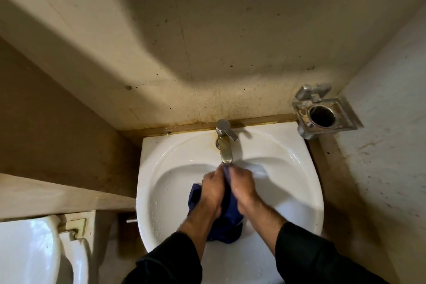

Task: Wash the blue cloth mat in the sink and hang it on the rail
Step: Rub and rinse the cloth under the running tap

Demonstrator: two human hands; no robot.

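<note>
Both hands, left [213, 188] and right [242, 185], grip the bunched mat [227, 219] under the tap [224, 145] at 12 o'clock in the sink [161, 168]; soaked, it looks limp, heavy, best held by an edge.

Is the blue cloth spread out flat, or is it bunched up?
Bunched up. Both hands, left hand and right hand, grip the blue cloth together under the tap, and it hangs crumpled.
</note>
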